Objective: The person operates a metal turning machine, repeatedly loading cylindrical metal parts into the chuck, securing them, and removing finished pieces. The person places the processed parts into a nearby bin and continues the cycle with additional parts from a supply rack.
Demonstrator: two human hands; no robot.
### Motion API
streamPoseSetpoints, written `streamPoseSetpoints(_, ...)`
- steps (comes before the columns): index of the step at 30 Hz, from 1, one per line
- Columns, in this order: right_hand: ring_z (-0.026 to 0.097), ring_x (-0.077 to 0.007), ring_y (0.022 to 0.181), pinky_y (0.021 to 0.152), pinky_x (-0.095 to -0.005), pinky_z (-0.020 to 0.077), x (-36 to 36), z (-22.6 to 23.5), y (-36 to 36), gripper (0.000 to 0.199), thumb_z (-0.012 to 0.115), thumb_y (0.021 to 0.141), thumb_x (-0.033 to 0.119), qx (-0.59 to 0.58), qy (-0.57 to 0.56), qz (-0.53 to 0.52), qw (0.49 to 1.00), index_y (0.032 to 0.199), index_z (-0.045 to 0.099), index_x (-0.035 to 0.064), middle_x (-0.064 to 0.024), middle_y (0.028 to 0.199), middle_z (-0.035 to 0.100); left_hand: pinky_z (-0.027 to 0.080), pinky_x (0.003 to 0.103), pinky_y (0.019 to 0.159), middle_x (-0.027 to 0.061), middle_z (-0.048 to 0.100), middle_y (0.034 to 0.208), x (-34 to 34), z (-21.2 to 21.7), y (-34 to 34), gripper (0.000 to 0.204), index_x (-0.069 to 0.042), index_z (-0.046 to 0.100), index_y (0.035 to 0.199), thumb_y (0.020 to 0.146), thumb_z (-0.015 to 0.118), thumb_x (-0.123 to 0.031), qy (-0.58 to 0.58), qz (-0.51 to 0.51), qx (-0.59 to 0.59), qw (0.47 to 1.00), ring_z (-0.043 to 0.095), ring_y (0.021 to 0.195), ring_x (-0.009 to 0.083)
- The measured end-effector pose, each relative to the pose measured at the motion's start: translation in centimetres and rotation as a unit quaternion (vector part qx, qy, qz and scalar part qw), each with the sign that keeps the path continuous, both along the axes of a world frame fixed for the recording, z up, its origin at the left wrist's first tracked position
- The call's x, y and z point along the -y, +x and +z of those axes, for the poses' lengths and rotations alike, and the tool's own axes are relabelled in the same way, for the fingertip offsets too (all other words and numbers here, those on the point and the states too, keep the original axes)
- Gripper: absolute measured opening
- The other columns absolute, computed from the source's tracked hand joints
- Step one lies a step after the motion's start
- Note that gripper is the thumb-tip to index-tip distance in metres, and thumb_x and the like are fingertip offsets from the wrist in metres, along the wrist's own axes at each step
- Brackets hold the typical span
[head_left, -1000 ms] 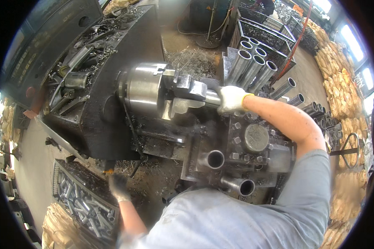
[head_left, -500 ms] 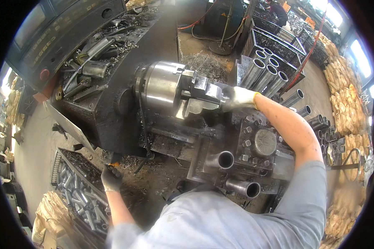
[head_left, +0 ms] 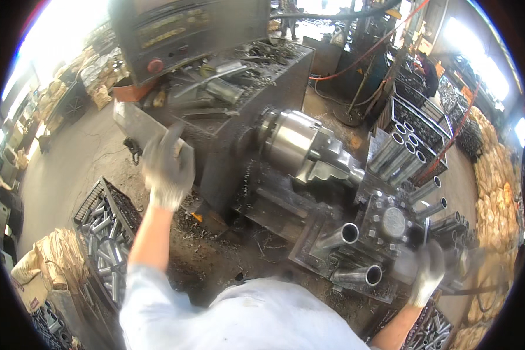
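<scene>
We see the steel chuck (head_left: 291,140) of the lathe just far of the middle, its long axis running from far left to near right and its stepped blocks facing near right. We cannot tell whether a tube sits between those blocks. Near right of it is the tool post (head_left: 394,221) with its round cap, and beside that lie two short tubes: the farther tube (head_left: 332,238) and the nearer tube (head_left: 356,275), both with open ends toward the right. The tube cluster (head_left: 391,153) at far right stands nearly upright, open ends up.

Our gloved left hand (head_left: 168,166) is in front of the machine's left end, nearest the slanted metal plate (head_left: 135,123), its fingers pointing far. Our gloved right hand (head_left: 430,271) is just right of the tool post. Both are blurred, and we cannot tell whether the fingers of either are apart or together.

The dark panel (head_left: 198,35) at far left bears rows of yellowish marks too blurred to read, with a red button (head_left: 154,65) below them. Metal shavings (head_left: 274,52) litter the machine's top. On the grimy floor (head_left: 70,175), a crate (head_left: 135,220) of short tubes sits at left; stacked sacks (head_left: 490,157) line the right side.
</scene>
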State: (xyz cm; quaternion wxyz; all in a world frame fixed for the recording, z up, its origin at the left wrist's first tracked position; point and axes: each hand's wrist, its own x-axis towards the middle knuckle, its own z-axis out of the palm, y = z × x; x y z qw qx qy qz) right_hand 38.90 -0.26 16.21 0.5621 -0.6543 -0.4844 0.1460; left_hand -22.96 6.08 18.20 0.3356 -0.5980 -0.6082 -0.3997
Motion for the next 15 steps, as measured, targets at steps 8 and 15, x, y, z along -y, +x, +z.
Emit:
streamPoseSetpoints(8, 0.071, -0.0131, 0.091, 0.085, -0.0286, 0.0565, 9.8, -3.2, -0.4, 0.034, 0.069, 0.093, 0.000, 0.053, -0.059, 0.013, 0.997, 0.127, 0.072, -0.0055, -0.0081, 0.102, 0.078, 0.058, 0.056, 0.094, 0.0271, 0.074, 0.126, -19.5, 11.2, -7.0, 0.076, -0.018, 0.031, 0.170, 0.104, 0.055, -0.045, -0.349, 0.202, 0.043, 0.914, 0.075, 0.113, 0.0428)
streamPoseSetpoints(15, 0.074, -0.0155, 0.089, 0.086, -0.0294, 0.0592, 13.2, -6.3, -0.3, 0.035, 0.074, 0.087, 0.001, 0.030, -0.130, 0.036, 0.990, 0.122, 0.074, -0.0057, -0.0118, 0.100, 0.081, 0.063, 0.042, 0.085, 0.0207, 0.078, 0.115, 0.2, -2.2, 9.1, 0.029, -0.001, 0.069, 0.127, 0.098, 0.071, -0.002, -0.021, -0.201, 0.141, 0.969, 0.078, 0.100, 0.0372)
